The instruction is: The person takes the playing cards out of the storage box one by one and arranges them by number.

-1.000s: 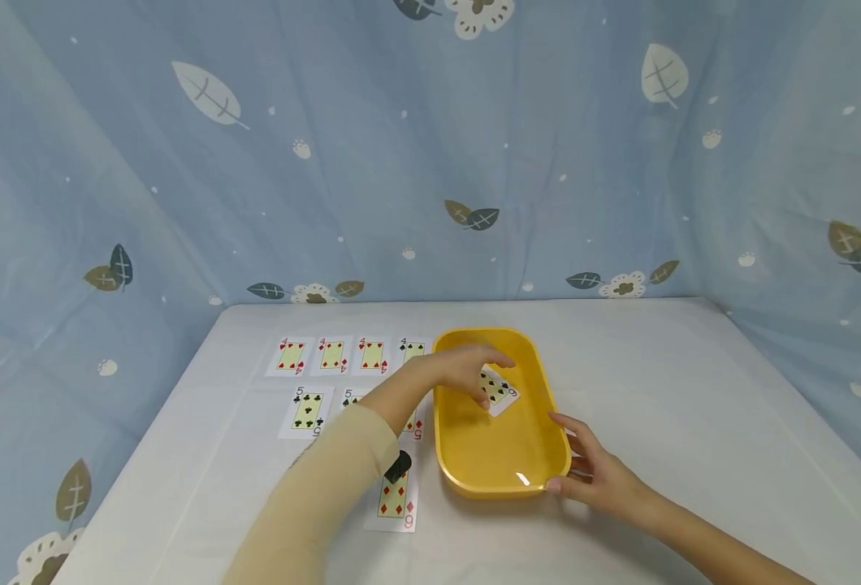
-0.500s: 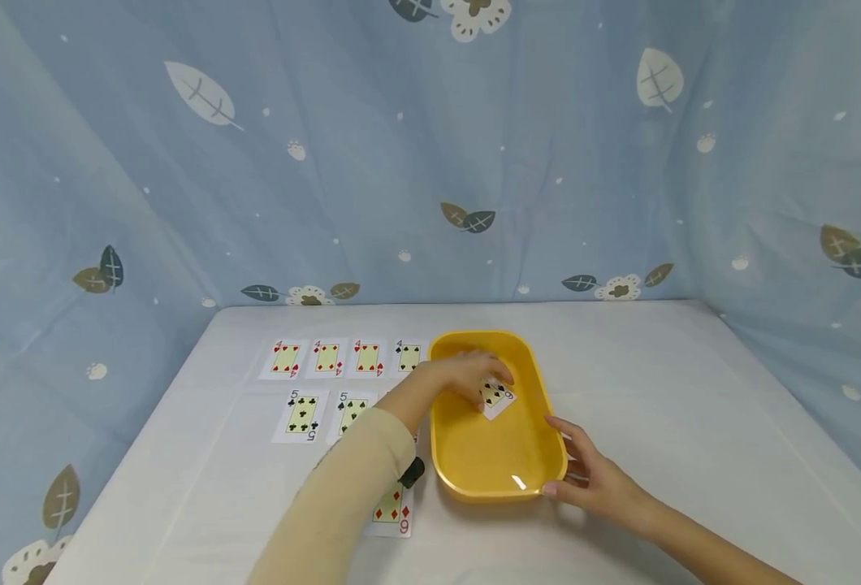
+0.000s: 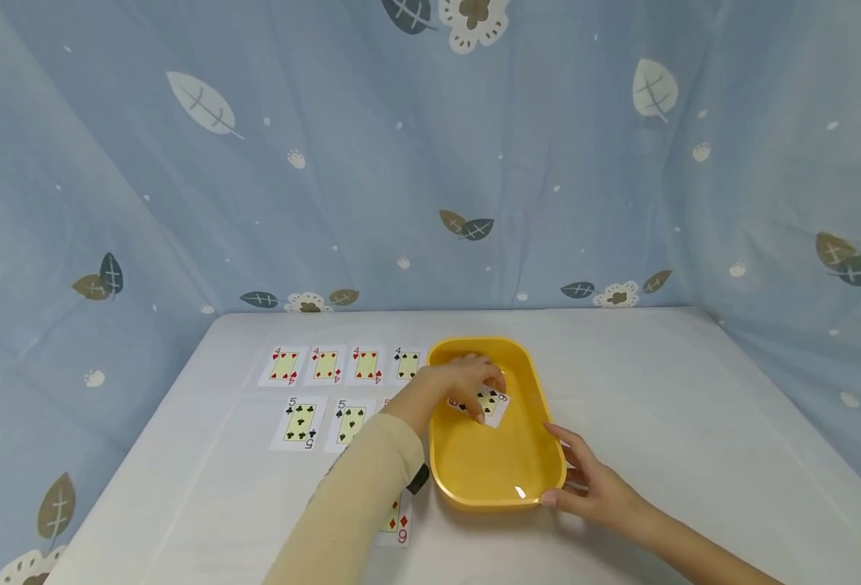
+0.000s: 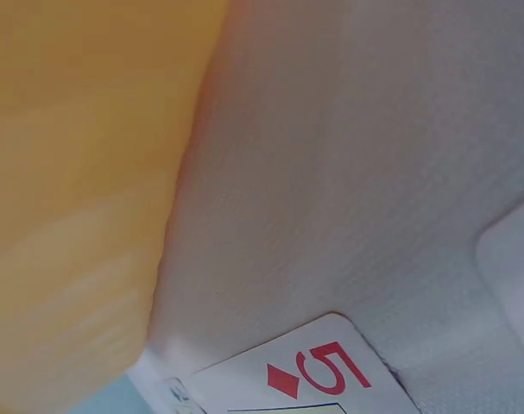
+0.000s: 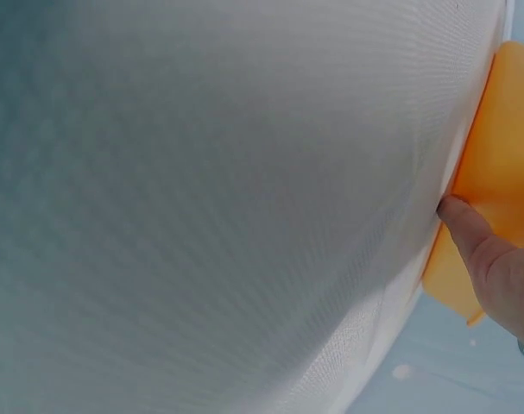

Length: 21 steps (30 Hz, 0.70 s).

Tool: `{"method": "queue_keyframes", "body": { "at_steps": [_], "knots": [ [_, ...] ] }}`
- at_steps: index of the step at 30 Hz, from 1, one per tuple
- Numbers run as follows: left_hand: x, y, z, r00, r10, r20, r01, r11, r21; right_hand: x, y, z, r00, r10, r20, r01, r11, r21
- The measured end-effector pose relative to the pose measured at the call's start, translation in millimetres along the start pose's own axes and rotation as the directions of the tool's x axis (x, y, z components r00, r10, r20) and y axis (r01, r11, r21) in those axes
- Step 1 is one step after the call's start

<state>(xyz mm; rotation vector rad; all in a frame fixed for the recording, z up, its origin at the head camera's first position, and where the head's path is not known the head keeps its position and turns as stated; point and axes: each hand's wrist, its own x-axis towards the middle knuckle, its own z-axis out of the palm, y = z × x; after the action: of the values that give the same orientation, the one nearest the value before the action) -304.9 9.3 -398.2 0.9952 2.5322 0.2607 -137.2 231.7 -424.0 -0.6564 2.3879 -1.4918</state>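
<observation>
A yellow plastic tray (image 3: pixel 504 471) stands on the white table. My left hand (image 3: pixel 463 382) reaches inside it, thumb and fingers bent over a playing card (image 3: pixel 491 404), a six of spades, which they hold at its edges. Part of that card is hidden beneath the hand. At the tray's right side, my right hand (image 3: pixel 594 491) holds the outer wall, with thumb by the near corner and fingers spread along the side. The right wrist view shows a finger (image 5: pixel 469 228) of it against the yellow wall; the left wrist view does not show the left hand.
Left of the tray lie playing cards in rows: several fours, such as the four of diamonds (image 3: pixel 326 365), then fives, including the five of clubs (image 3: pixel 300 423). A five of diamonds (image 4: pixel 305 371) lies close to the tray. The left sleeve (image 3: pixel 357 496) partly covers a six of diamonds (image 3: pixel 394 528).
My left hand has come down onto the six of spades, its fingers drawing in. The card has turned and shifted slightly left in the tray. My right hand stays at the tray's side.
</observation>
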Motion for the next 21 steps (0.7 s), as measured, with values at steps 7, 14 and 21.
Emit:
{"method": "queue_keyframes", "body": {
  "at_steps": [7,14,21],
  "knots": [
    [0.3,-1.2,6.2,1.000,0.007,-0.011,-0.009,0.994,-0.106,-1.4,-1.0,-0.1,1.000,-0.005,0.006,0.005,1.000,0.016],
    [1.3,-1.8,11.0,0.999,-0.043,-0.017,0.041,0.993,-0.111,-2.5,0.3,0.9,1.000,-0.004,0.011,0.004,1.000,0.014],
    [1.2,-0.6,11.2,0.996,-0.082,-0.046,0.076,0.989,-0.127,-2.3,1.7,-0.4,1.000,-0.002,0.002,0.002,1.000,-0.014]
  ]
}}
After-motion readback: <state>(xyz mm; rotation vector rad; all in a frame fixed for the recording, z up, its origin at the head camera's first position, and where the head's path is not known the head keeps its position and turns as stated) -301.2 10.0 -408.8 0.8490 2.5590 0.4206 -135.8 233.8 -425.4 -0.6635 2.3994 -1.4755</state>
